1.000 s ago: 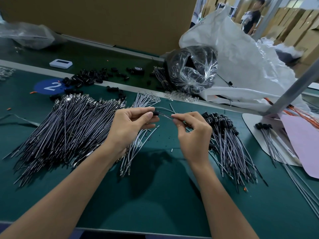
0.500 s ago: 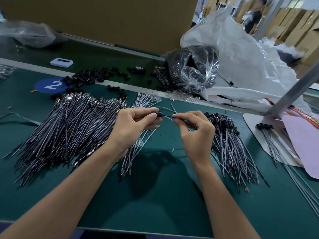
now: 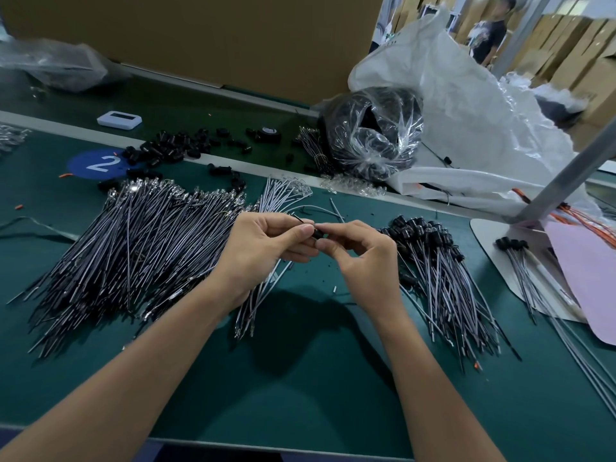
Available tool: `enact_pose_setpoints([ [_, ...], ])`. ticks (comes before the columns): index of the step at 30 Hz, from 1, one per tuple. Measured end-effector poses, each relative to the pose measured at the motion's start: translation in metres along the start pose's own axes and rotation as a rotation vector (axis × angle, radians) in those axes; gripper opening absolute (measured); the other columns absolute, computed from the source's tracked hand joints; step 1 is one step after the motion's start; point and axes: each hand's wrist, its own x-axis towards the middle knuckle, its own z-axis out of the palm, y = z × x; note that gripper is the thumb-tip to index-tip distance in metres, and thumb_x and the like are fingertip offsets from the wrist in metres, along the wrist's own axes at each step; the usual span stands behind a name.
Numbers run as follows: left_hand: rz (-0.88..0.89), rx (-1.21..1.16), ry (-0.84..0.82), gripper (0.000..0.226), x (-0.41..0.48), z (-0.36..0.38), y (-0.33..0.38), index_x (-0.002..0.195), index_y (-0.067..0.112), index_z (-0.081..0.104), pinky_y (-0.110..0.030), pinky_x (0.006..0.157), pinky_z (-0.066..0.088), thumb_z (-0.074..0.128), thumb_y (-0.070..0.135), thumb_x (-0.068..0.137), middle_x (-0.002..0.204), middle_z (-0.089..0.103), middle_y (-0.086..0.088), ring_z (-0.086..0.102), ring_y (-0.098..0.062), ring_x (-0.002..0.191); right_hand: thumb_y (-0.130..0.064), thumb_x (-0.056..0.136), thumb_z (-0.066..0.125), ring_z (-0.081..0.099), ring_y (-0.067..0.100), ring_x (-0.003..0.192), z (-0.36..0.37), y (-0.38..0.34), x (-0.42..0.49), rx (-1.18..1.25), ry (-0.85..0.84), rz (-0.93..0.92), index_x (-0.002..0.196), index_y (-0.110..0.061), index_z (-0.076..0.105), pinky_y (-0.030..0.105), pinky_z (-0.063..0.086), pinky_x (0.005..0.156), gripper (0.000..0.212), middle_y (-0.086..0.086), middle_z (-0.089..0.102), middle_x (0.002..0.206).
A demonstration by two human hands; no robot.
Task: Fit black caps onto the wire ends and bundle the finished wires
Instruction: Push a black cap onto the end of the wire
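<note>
We bring the left hand (image 3: 263, 248) and the right hand (image 3: 363, 261) together above the middle of the bench (image 3: 300, 378), fingertips meeting. The left thumb and forefinger pinch one black cap (image 3: 316, 232). The right thumb and forefinger pinch one wire (image 3: 316, 207) just beside it. The joint itself is hidden by the fingertips, so we cannot tell how far the end is seated. To fit well, we hold the wire close to its tip so it cannot buckle, align it with the cap bore and push straight until it stops. Count: one cap and one wire are in hand. One large uncapped heap (image 3: 133, 248) lies toward the left edge, and one small uncapped fan (image 3: 283, 195) lies beyond the left hand. One capped heap (image 3: 443, 278) lies right of centre, and one small capped cluster (image 3: 513, 258) lies near the right edge. Loose caps (image 3: 173, 146) are scattered along the far edge, too many to count singly, as are the heaped wires.
</note>
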Motion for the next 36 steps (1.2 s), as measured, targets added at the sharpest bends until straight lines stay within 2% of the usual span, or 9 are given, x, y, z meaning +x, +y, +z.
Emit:
enact_pose_setpoints([
  [6,0.062,0.086,0.067,0.007,0.000,0.002,-0.002,0.088,0.007,0.076,-0.021,0.050,0.049,0.069,0.008,0.086,0.076,0.073,-0.015,0.059,-0.012,0.055,-0.005,0.079,0.078,0.067,0.017,0.073,-0.001,0.000,0.001,0.025,-0.011,0.046,0.088,-0.011,0.076,0.026,0.054,0.069,0.011,0.002,0.071,0.082],
  [12,0.132,0.213,0.132,0.011,0.002,-0.001,-0.003,0.079,0.009,0.076,-0.013,0.044,0.039,0.069,0.011,0.087,0.062,0.070,-0.003,0.055,-0.010,0.045,-0.005,0.079,0.078,0.061,0.007,0.068,0.001,0.000,-0.001,-0.042,-0.035,0.027,0.086,-0.011,0.077,0.013,0.047,0.065,0.010,-0.006,0.067,0.078],
  [17,0.159,0.208,0.368,0.015,0.007,-0.016,0.001,0.077,0.020,0.072,-0.020,0.044,0.046,0.066,0.017,0.091,0.066,0.070,0.001,0.060,-0.012,0.051,-0.005,0.080,0.076,0.058,0.003,0.067,-0.007,0.008,0.001,-0.099,0.005,0.105,0.084,-0.014,0.077,0.008,0.041,0.064,0.010,-0.009,0.066,0.077],
  [22,0.132,0.037,0.607,0.016,0.009,-0.025,0.004,0.079,0.017,0.069,-0.019,0.049,0.050,0.063,0.016,0.093,0.061,0.068,0.006,0.063,-0.010,0.054,-0.009,0.080,0.077,0.060,0.001,0.065,-0.019,0.013,0.003,-0.061,0.051,0.212,0.081,-0.023,0.076,0.015,0.048,0.064,0.014,-0.007,0.070,0.079],
  [27,0.070,-0.056,0.466,0.017,0.008,-0.019,0.004,0.078,0.011,0.069,-0.021,0.055,0.053,0.062,0.012,0.093,0.062,0.068,0.003,0.066,-0.014,0.057,-0.008,0.080,0.074,0.062,0.012,0.071,-0.034,0.008,0.007,0.514,0.127,0.456,0.077,-0.019,0.077,0.024,0.056,0.064,0.012,-0.001,0.070,0.074],
  [29,0.009,-0.113,0.323,0.016,0.007,-0.019,0.005,0.079,0.009,0.069,-0.021,0.056,0.054,0.061,0.011,0.092,0.065,0.069,-0.001,0.066,-0.016,0.060,-0.017,0.078,0.073,0.062,0.013,0.072,-0.039,0.006,0.007,0.775,0.152,0.480,0.081,-0.017,0.075,0.023,0.055,0.062,0.004,0.001,0.068,0.077],
  [31,-0.035,-0.169,0.153,0.014,0.006,-0.019,0.007,0.081,0.009,0.071,-0.024,0.055,0.054,0.061,0.006,0.090,0.072,0.068,-0.004,0.065,-0.019,0.066,-0.024,0.080,0.070,0.063,0.013,0.073,-0.039,0.005,0.007,0.982,0.152,0.466,0.092,-0.012,0.069,0.023,0.054,0.063,0.017,0.002,0.068,0.084],
  [33,0.002,-0.146,0.025,0.017,0.005,-0.017,0.006,0.089,0.008,0.071,-0.028,0.057,0.054,0.057,0.006,0.078,0.083,0.064,-0.007,0.063,-0.019,0.075,-0.028,0.084,0.064,0.061,0.013,0.069,-0.037,0.005,0.007,1.129,0.134,0.447,0.095,-0.010,0.062,0.022,0.051,0.059,0.021,0.005,0.070,0.090],
  [36,0.043,-0.176,-0.089,0.035,0.004,-0.013,0.005,0.102,0.005,0.068,-0.031,0.063,0.054,0.051,0.012,0.072,0.093,0.060,-0.008,0.059,-0.018,0.084,-0.031,0.089,0.059,0.054,0.009,0.053,-0.034,0.004,0.008,1.189,0.083,0.444,0.086,-0.013,0.059,0.018,0.044,0.047,0.018,0.004,0.069,0.077],
])
